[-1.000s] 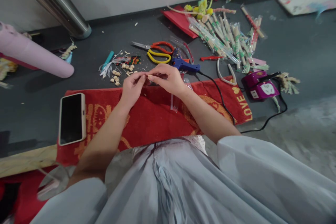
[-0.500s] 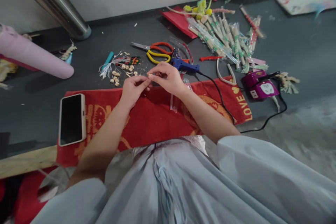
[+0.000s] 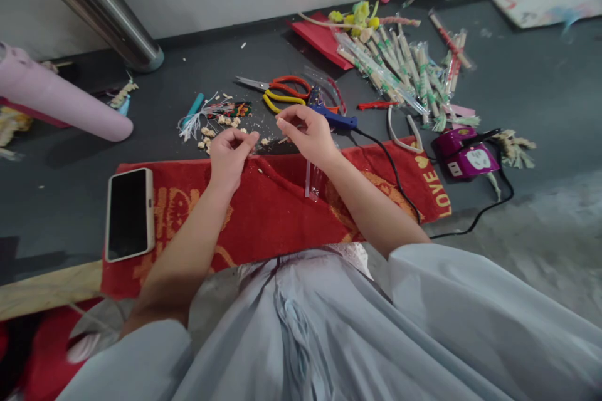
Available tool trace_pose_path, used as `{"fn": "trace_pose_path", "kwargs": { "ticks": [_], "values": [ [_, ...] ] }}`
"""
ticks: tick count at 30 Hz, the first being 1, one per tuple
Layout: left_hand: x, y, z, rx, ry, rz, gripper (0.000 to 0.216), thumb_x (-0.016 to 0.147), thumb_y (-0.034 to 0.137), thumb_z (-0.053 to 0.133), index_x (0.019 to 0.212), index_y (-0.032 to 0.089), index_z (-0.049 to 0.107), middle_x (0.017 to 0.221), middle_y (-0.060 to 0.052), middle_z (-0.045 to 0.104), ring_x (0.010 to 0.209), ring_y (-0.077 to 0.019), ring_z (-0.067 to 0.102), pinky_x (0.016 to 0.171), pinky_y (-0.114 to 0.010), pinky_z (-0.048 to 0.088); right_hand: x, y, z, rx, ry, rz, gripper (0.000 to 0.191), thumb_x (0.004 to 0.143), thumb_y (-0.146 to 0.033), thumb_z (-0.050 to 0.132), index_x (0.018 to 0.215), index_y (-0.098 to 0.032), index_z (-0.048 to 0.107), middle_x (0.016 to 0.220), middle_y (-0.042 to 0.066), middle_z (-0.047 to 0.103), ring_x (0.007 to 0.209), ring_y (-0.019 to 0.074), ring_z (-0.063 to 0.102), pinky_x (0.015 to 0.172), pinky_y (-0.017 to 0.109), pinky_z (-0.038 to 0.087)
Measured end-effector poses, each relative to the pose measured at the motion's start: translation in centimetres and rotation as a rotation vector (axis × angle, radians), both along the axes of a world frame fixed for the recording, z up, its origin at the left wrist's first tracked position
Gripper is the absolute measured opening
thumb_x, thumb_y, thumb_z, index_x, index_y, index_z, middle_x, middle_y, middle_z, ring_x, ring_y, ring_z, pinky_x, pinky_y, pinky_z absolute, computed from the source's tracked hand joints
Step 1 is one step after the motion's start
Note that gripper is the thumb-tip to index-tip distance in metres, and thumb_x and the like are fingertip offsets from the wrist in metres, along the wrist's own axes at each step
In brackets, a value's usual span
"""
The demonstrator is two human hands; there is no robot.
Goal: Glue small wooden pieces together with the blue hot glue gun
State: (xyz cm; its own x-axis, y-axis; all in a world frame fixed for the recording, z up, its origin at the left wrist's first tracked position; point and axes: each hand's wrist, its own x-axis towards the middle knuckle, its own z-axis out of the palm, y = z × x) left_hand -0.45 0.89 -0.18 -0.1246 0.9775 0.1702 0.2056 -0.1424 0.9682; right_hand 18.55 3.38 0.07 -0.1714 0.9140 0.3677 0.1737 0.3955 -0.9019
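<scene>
My left hand (image 3: pixel 230 156) is over the back edge of the red towel (image 3: pixel 277 219), thumb and fingertips pinched together; what they grip, if anything, is too small to see. To its right, my right hand (image 3: pixel 308 131) is curled with thumb and forefinger close together, and a tiny pale bit seems to show at the tips. Small cream-coloured pieces (image 3: pixel 207 133) lie scattered just beyond my left hand. Behind my right hand are a blue glue gun (image 3: pixel 333 118) and scissors (image 3: pixel 286 91) with one orange and one yellow handle. A clear plastic strip (image 3: pixel 308 180) rests on the towel.
A phone (image 3: pixel 129 214) lies on the towel's left end. The pink cylinder (image 3: pixel 70 100) stands at left. Wrapped sticks (image 3: pixel 399 62) are heaped at back right, near a purple power adapter (image 3: pixel 468 153) with a black cord. White threads (image 3: pixel 192 122) lie behind the pieces.
My hands, which were touching at the fingertips, have moved apart. The left has shifted left and the right slightly to the right. The surrounding things have stayed put.
</scene>
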Motion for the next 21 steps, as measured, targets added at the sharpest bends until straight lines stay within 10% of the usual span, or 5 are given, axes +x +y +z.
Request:
{"fn": "trace_pose_path", "kwargs": {
  "ticks": [21],
  "values": [
    [0.4,-0.5,0.5,-0.038,0.016,-0.193,0.04,0.076,0.059,0.077,0.091,0.022,0.071,0.082,-0.002,0.073,0.061,-0.0126,0.064,0.058,-0.026,0.054,-0.4,-1.3,0.8,0.281,-0.26,0.12,0.008,0.093,-0.024,0.059,0.095,-0.018,0.064,0.089,0.006,0.068,0.086,0.0169,0.061,0.08,0.031,0.053]
  ]
}}
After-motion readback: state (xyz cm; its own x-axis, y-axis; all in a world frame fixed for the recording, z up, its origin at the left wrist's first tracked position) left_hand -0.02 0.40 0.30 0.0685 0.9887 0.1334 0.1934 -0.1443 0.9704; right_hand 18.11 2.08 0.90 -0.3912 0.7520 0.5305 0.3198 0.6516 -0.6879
